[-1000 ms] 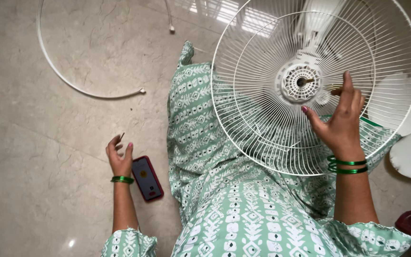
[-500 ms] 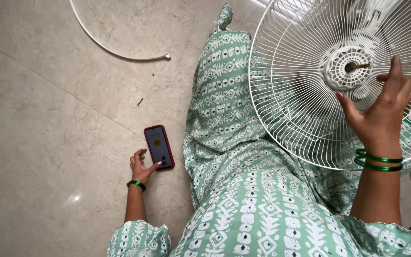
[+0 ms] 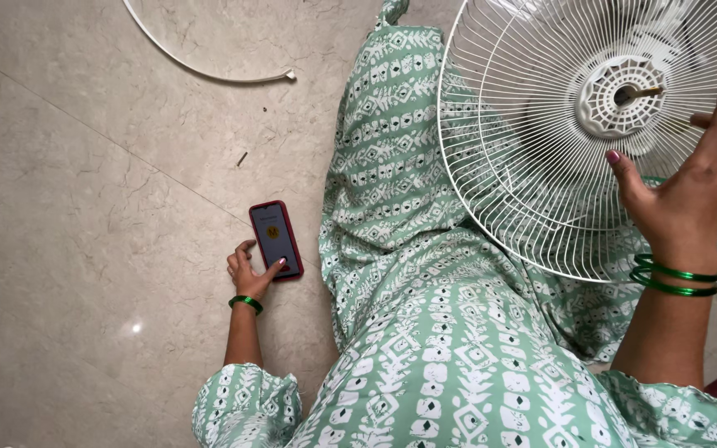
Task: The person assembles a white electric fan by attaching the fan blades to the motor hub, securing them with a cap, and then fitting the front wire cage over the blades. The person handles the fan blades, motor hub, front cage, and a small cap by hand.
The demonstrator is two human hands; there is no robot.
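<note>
- White round wire fan guard (image 3: 533, 166): lying tilted across the lap of the person in the green-and-white patterned garment (image 3: 425, 332), its rim reaching out of view at the top and right.
- White plastic ribbed hub (image 3: 620, 108): sitting at the centre of the guard, with a thin metal shaft (image 3: 646, 92) poking out of it; no blade is showing on the shaft, so the fan is appearing stripped down to its rear cage.
- Right hand (image 3: 690, 195): resting against the wires just right of the hub, fingers spread and half curled, thumb hooked toward the spokes; it is steadying the guard rather than clamping it. Green bangles (image 3: 674, 278) are ringing the wrist.
- Left hand (image 3: 249, 270): lying on the pale marble floor (image 3: 85, 207), loosely curled, one fingertip touching the lower edge of the red-cased mobile phone (image 3: 275, 239); it is gripping nothing.
- Thin white curved ring band (image 3: 201, 70): lying on the floor well apart from the guard, detached, one end showing a small fitting.
- Small dark sliver (image 3: 242, 158): lying loose on the floor between band and phone; its kind cannot be told.
- Judged state: dismantling is looking well advanced, with the rim band off and work at the guard paused while the phone is being attended to.
</note>
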